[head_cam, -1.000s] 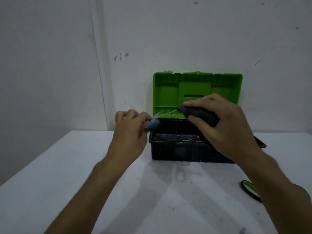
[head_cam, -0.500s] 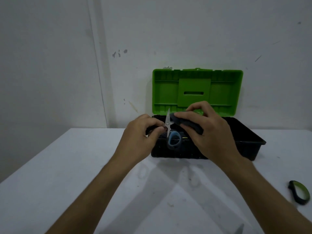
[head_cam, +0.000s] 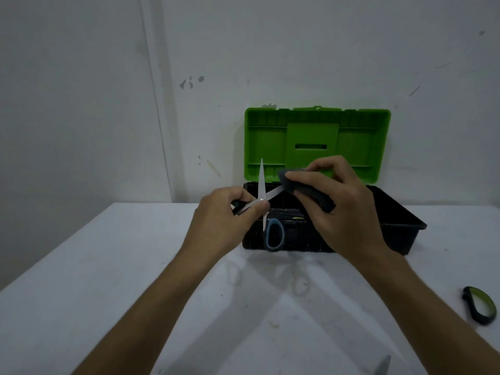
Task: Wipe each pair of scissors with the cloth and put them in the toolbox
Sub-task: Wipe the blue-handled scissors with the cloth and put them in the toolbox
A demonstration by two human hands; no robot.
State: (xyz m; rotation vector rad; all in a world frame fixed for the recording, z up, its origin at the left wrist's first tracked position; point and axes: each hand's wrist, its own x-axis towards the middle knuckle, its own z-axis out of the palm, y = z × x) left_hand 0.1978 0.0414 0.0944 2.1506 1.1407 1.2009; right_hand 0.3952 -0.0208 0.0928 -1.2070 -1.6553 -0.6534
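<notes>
Nearest, a green-and-black handle (head_cam: 478, 305) lies on the white table (head_cam: 108, 280) at the right edge. Further in, the left hand (head_cam: 224, 215) pinches the open scissors (head_cam: 261, 190) at their pivot, 1 blade pointing up, while the right hand (head_cam: 341, 207) folds the dark cloth (head_cam: 305, 189) around the other blade. Behind stands the toolbox (head_cam: 400, 226), its green lid (head_cam: 316, 144) raised.

Two bare arms come up from the bottom of the frame. The left hand (head_cam: 230, 212) and right hand (head_cam: 341, 204) wear no gloves. No sleeves show.
</notes>
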